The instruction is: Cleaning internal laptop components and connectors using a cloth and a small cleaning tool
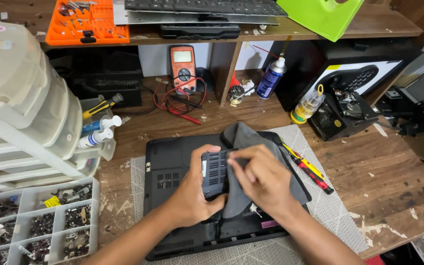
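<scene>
A black laptop point(172, 172) lies upside down on a grey mat point(330, 206) on the wooden bench. My left hand point(195, 194) grips a small black vented cover panel point(215, 169) above the laptop. My right hand point(263, 181) presses a grey cloth point(251, 140) against the panel's right side. The cloth drapes down over the laptop's right half and hides part of it.
Two screwdrivers point(310, 169) with red and yellow handles lie right of the laptop. A clear parts organiser point(40, 221) and plastic drawers point(20, 108) stand at left. A multimeter point(182, 66), a spray can point(272, 77), a small oil bottle point(307, 105) and black hardware point(342, 115) stand behind.
</scene>
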